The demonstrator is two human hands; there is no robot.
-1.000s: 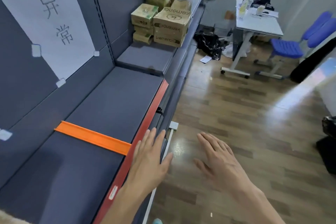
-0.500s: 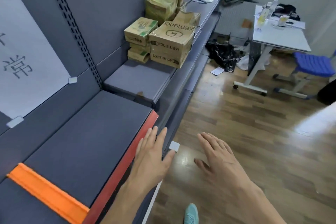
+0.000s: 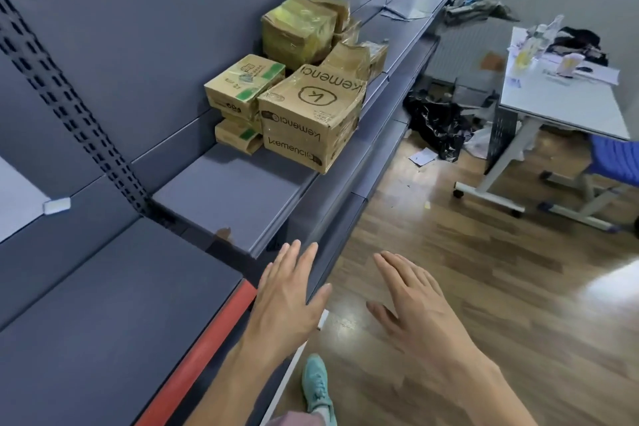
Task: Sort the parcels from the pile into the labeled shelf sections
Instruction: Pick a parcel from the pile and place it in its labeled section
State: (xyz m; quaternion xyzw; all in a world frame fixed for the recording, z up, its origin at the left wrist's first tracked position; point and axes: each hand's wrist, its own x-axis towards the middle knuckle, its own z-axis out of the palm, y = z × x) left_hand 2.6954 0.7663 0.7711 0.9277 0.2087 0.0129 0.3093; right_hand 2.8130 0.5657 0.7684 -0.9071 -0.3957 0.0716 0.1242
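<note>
Both your grips spread, empty: left hand [image 3: 287, 301], right hand [image 3: 415, 308] | pile [image 3: 301, 45] on shelf [image 3: 235, 197] | step closer, take Kemenci box [image 3: 307, 121] by both sides.

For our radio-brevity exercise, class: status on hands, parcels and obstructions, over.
Left hand and right hand open, empty. Cardboard parcels piled on grey shelf ahead, untouched. Kemenci box nearest. No obstruction seen.

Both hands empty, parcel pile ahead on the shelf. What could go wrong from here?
1. The Kemenci box seems to sit with its front corner past the shelf edge; a nudge could drop it to the floor.
2. The taped parcel lies tilted atop the others; pulling a lower one may bring it down.
</note>
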